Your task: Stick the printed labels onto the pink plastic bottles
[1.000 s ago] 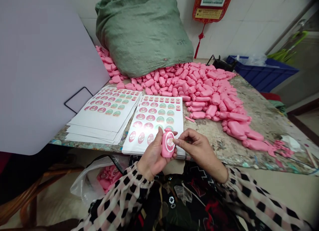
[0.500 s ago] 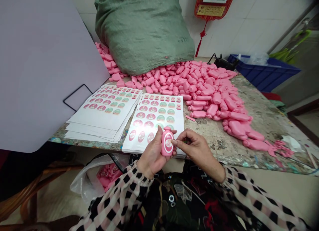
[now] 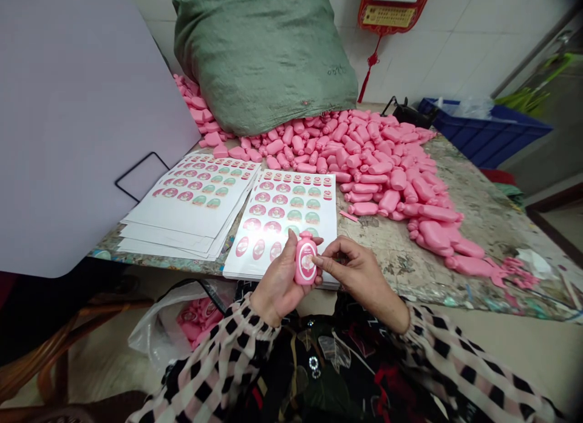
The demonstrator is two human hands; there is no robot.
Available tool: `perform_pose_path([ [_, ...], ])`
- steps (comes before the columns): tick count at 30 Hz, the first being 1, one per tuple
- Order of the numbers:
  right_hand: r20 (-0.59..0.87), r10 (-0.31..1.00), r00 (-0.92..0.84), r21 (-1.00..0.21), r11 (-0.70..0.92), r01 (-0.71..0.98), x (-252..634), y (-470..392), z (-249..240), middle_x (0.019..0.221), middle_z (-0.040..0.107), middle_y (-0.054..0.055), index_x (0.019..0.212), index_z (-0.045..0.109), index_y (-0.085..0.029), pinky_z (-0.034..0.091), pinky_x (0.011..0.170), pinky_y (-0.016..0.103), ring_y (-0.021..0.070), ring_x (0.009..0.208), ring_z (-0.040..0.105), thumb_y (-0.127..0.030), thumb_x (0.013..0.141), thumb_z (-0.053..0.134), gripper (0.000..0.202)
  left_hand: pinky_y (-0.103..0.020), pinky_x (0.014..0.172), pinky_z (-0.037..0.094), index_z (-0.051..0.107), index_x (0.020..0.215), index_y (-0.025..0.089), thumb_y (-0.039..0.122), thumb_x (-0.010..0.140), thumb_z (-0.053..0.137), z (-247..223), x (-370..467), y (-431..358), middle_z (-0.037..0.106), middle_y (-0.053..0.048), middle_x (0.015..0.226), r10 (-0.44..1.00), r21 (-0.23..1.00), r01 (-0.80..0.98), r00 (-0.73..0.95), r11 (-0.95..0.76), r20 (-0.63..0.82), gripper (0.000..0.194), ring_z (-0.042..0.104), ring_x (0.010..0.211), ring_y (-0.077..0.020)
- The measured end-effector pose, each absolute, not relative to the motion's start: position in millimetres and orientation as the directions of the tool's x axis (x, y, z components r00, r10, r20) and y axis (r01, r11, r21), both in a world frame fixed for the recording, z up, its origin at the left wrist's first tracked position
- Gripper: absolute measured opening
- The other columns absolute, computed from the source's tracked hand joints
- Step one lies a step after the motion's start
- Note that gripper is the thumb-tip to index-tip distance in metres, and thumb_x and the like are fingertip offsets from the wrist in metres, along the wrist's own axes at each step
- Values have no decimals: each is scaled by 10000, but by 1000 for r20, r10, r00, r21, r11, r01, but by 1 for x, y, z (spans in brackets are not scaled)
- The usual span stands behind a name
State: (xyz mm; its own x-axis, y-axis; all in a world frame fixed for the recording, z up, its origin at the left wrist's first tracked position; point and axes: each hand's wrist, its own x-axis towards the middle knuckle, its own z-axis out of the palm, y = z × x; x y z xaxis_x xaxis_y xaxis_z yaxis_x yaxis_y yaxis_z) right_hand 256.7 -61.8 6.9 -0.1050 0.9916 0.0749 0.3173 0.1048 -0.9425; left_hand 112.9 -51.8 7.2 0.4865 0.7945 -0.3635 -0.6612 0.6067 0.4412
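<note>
My left hand (image 3: 285, 277) is wrapped round a small pink plastic bottle (image 3: 306, 271), held upright with its front facing me. An oval pink-and-white sticker lies on that front. From the right, my right hand (image 3: 359, 274) reaches in with curled fingers. Its thumb tip rests on the sticker near the bottle's right edge, and the index finger bends close to it. Just behind the bottle lies a sheet of stickers (image 3: 291, 195) in pink and green, partly covered by my left hand.
To the left are stacked sticker sheets (image 3: 182, 219) and a large pale panel (image 3: 91, 107). A heap of pink bottles (image 3: 364, 149) spreads across the table under a green sack (image 3: 268, 58). A blue bin (image 3: 496, 134) stands at right; below left hangs a plastic bag (image 3: 157, 326) of labelled bottles.
Both hands keep almost the same place and grip on the bottle. The view has shifted very slightly.
</note>
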Motion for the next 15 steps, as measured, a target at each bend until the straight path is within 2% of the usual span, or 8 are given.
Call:
perform_pose_path([
  [8, 78, 992, -102, -939, 107, 326, 257, -61, 6, 731, 624, 14, 705, 580, -213, 449, 647, 287, 159, 703, 564, -404, 743, 648, 206, -219, 496, 461, 579, 988, 168, 573, 802, 452, 7, 113, -53, 549, -23, 767, 792, 453, -650, 485, 610, -370, 464, 540, 586, -98],
  [15, 75, 993, -95, -939, 102, 329, 257, -60, 5, 733, 622, 17, 703, 578, -212, 446, 645, 287, 163, 706, 561, -430, 737, 646, 231, -214, 483, 454, 574, 949, 175, 538, 808, 476, 8, 113, -52, 551, -18, 768, 798, 459, -654, 471, 602, -376, 402, 543, 585, -99],
])
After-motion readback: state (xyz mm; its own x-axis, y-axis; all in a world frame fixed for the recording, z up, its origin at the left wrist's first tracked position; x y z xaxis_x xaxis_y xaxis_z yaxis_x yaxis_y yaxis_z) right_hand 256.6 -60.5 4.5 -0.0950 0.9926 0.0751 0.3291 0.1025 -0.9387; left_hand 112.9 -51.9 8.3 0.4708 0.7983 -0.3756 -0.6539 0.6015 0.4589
